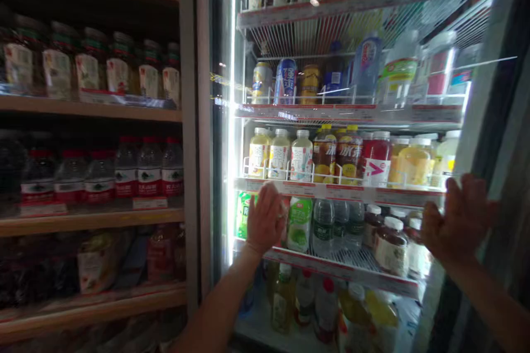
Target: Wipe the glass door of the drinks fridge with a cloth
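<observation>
My left hand [267, 218] is raised with its fingers stretched up, holding nothing, in front of the lower shelves of a lit drinks cooler [351, 192]. Nearest behind it are a green-labelled bottle [299, 223] and a green carton [243, 215]. My right hand [459, 218], somewhat blurred, is lifted at the cooler's right side with fingers apart and nothing in it. Dark-filled jars with white lids [392, 245] stand just left of it. Light reflections suggest glass in front of the shelves. Whether either hand touches it, I cannot tell.
White-capped bottles [301, 155], yellow-capped tea bottles [349, 151] and cans [285, 81] fill the cooler's shelves. To the left, a wooden shelf unit [91, 224] holds red-capped water bottles [149, 168] and several dark bottles [118, 63]. A post [192, 121] separates the two.
</observation>
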The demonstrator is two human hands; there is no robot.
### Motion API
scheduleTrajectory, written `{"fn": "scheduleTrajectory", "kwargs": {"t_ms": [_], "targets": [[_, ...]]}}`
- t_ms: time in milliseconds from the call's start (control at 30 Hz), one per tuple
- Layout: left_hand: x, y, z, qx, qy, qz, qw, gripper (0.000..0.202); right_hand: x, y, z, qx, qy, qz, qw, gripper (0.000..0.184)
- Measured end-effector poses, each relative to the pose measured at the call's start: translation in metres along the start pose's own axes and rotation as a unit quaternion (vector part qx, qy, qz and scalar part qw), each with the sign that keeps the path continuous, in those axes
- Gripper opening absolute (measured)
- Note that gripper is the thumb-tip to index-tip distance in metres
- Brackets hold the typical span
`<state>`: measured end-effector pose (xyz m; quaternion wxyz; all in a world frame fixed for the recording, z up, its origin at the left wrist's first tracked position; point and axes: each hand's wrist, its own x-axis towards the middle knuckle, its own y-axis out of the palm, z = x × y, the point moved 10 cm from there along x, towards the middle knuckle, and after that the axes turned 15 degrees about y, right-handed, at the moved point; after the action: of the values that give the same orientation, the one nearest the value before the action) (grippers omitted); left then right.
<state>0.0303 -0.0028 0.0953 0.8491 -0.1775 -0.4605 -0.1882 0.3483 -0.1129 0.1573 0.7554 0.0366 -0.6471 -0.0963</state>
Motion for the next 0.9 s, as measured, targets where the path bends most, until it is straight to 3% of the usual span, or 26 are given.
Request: {"fn": "scheduleTrajectory", "kwargs": {"t_ms": [67,100,167,233,300,367,433,500,567,600,700,733,800,900], "targets": [[-0.029,-0.022,0.053,0.049,-0.153,-0.058,0.985,0.059,0.001,0.002,-0.001,-0.003,0.017,0.008,1.0,0.06],[-0.041,-0.028,0.068,0.06,-0.199,-0.074,0.975,0.06,0.001,0.003,-0.001,-0.005,0.027,0.014,1.0,0.06],[-0.053,-0.032,0.07,0.056,-0.235,-0.087,0.966,0.063,0.002,0.006,-0.002,-0.008,0.054,0.038,0.998,0.059],[-0.045,-0.024,0.041,0.017,-0.179,-0.065,0.981,0.066,0.002,0.006,-0.001,-0.007,0.076,0.06,0.995,0.059],[-0.033,-0.012,0.0,-0.028,-0.069,-0.026,0.997,0.066,0.003,0.002,-0.001,0.004,0.089,0.063,0.994,0.057],[-0.029,-0.006,-0.024,-0.05,0.016,0.005,0.999,0.065,0.003,0.001,0.0,0.012,0.09,0.071,0.993,0.058],[-0.032,-0.01,-0.009,-0.024,-0.015,-0.002,1.0,0.064,0.002,0.001,0.001,0.014,0.086,0.076,0.993,0.058],[-0.04,-0.021,0.025,0.023,-0.14,-0.045,0.989,0.064,0.001,0.003,0.001,0.01,0.089,0.083,0.993,0.058],[-0.037,-0.026,0.038,0.033,-0.206,-0.082,0.975,0.065,0.0,0.003,0.0,0.007,0.102,0.088,0.991,0.059],[-0.026,-0.023,0.031,0.015,-0.184,-0.083,0.979,0.064,-0.001,0.003,0.002,0.009,0.102,0.09,0.991,0.059],[0.014,-0.008,-0.009,-0.053,-0.016,-0.043,0.998,0.059,-0.007,0.003,0.01,0.017,0.085,0.106,0.991,0.059],[0.021,-0.005,-0.012,-0.058,0.012,-0.033,0.998,0.057,-0.009,0.004,0.013,0.021,0.075,0.111,0.991,0.059],[0.025,-0.008,0.012,-0.036,-0.03,-0.044,0.998,0.055,-0.012,0.004,0.018,0.026,0.061,0.115,0.991,0.059],[0.013,-0.029,0.08,0.024,-0.221,-0.121,0.967,0.055,-0.013,0.002,0.021,0.031,0.058,0.099,0.993,0.059]]}}
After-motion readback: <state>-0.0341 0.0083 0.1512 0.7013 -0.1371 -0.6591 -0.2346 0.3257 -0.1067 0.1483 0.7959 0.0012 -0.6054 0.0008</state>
